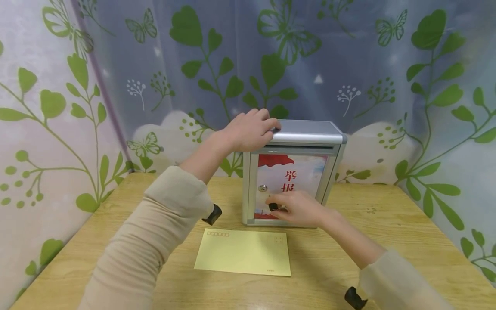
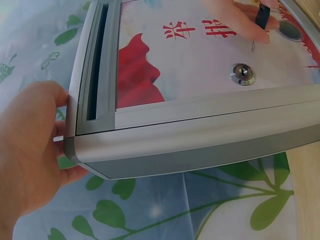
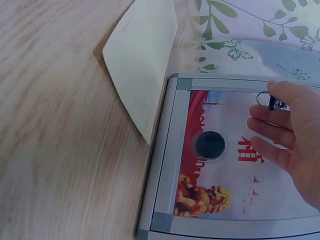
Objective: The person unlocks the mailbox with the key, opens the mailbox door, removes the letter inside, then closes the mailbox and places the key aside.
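A silver metal letter box [image 1: 306,129] stands upright, with a slot under its top and red characters on its front panel. My left hand [image 1: 252,129] grips its top left corner; in the left wrist view its digits lie at the front lip and behind the back edge. Low in front of the panel, my right hand [image 1: 296,207] pinches a black-headed key [image 2: 262,16] with a metal ring [image 3: 262,99]. The key's thin blade points toward the round lock [image 2: 243,73] and is apart from it. The right hand's other fingers [image 3: 272,131] hover over the panel.
A yellow envelope [image 1: 242,252] lies flat on the wooden table [image 1: 170,267] before the box. Behind the table hangs a curtain [image 1: 155,86] printed with leaves and butterflies. A dark round spot [image 3: 210,145] sits low on the panel.
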Demonstrator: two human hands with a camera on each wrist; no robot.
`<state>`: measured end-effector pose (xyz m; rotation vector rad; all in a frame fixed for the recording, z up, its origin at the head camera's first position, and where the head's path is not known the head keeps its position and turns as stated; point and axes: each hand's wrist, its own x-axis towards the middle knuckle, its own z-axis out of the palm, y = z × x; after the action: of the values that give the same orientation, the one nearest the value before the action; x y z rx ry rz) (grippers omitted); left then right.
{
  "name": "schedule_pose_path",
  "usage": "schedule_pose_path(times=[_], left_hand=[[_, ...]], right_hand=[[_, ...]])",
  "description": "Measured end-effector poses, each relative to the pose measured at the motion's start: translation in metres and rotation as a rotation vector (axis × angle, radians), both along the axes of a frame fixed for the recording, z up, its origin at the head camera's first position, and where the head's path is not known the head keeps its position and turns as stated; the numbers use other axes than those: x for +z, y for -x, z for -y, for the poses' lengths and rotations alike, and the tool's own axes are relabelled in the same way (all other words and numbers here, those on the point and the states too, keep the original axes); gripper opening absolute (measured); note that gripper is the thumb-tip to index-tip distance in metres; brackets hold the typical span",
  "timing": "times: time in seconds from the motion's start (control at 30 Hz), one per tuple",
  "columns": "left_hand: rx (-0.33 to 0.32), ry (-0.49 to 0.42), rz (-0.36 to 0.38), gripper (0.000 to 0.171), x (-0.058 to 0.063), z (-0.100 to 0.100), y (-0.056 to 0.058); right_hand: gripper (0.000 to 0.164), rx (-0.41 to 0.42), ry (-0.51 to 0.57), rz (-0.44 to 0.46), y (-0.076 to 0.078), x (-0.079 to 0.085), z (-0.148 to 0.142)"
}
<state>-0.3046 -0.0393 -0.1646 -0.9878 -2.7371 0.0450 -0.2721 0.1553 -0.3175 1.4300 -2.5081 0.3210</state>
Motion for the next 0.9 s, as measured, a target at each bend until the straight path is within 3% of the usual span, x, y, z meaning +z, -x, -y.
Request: schedule_pose_path(times=[0.17, 0.5, 0.9], left_hand=[[0.001, 0.028, -0.030, 0.042, -0.004, -0.002, -0.001], [-0.006, -0.018, -0.123, 0.040, -0.011, -0.001, -0.001], [-0.014, -0.033, -0.151, 0.041, -0.016, 0.001, 0.000]], right_hand=[[0.022, 0.004, -0.010, 0.043, -0.005, -0.008, -0.012], [0.020, -0.093, -0.125, 0.226, -0.018, -0.027, -0.042], [0.015, -0.127, -0.186, 0.235, -0.023, -0.042, -0.062]])
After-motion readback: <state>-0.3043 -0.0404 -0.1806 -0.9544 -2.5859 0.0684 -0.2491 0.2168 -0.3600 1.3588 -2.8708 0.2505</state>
